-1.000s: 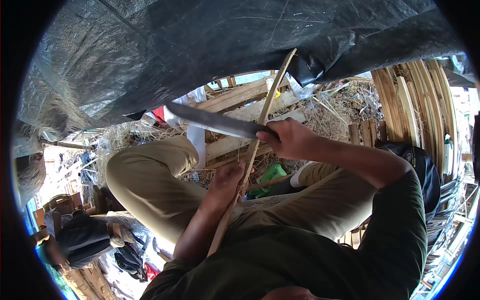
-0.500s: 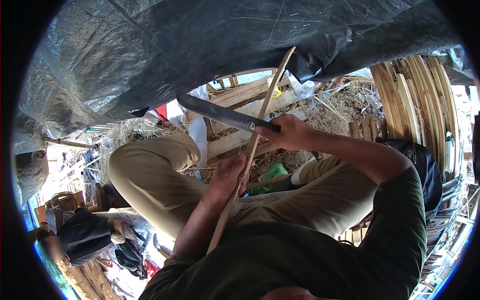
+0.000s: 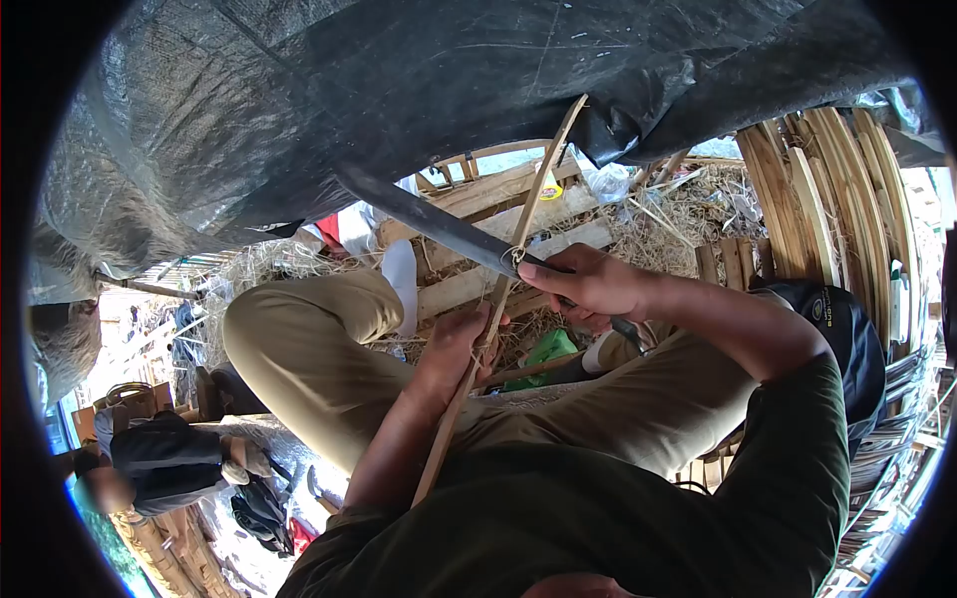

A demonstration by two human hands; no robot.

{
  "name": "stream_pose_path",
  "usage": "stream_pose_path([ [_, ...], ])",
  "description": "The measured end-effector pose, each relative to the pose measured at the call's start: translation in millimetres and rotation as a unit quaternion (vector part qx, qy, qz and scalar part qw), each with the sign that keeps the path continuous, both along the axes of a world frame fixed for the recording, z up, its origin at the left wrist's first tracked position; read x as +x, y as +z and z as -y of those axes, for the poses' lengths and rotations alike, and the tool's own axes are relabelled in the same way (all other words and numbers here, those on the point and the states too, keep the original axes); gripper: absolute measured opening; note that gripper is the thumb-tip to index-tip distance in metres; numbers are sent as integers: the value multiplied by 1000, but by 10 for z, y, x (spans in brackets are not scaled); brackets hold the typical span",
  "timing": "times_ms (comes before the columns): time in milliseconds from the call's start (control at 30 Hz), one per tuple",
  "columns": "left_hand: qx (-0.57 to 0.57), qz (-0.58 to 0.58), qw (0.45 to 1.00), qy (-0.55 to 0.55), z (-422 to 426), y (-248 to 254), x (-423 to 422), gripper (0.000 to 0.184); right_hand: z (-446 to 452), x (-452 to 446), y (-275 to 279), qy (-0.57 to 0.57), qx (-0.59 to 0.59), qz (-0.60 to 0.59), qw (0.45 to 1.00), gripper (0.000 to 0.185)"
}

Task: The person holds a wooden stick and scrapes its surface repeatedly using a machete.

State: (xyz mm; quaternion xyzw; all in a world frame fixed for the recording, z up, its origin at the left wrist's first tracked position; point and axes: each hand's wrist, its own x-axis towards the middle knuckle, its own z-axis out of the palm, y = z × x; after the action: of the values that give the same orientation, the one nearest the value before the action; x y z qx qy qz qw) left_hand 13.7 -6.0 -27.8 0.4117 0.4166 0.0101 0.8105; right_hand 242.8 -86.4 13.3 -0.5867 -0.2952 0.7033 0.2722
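It's one head-worn camera here, looking forward and steeply down over the dark green shirt at the bottom edge! Left hand and right hand sit mid-frame, near the lens, while the round fisheye sweep bends black tarpaulin across the top.

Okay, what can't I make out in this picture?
All in the head view:
The knife, where gripped: partly behind the right hand.
The wooden strip, where gripped: partly behind the left hand.
Print on the yellow label: too small.
The dark tarp: cut off by the top edge.
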Motion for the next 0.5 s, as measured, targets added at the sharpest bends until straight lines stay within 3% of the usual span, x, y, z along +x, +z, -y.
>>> stream_pose_path([
  [267, -6, 5, 1000, 21, -2, -38, 10, 36, 164, 80, 73, -32, -11, -61, 998, 56],
  [367, 4, -3, 1000, 12, 12, -34, 11, 36, 219, 33, 169, -69, -66, -170, 981, 57],
  [467, -1, 4, 1000, 6, 24, -69, -18, 36, 242, 97, 287, -117, -31, -219, 968, 58],
  [500, -4, 6, 1000, 4, 25, -54, -19, 36, 231, 137, 297, -133, -11, -185, 974, 58],
])
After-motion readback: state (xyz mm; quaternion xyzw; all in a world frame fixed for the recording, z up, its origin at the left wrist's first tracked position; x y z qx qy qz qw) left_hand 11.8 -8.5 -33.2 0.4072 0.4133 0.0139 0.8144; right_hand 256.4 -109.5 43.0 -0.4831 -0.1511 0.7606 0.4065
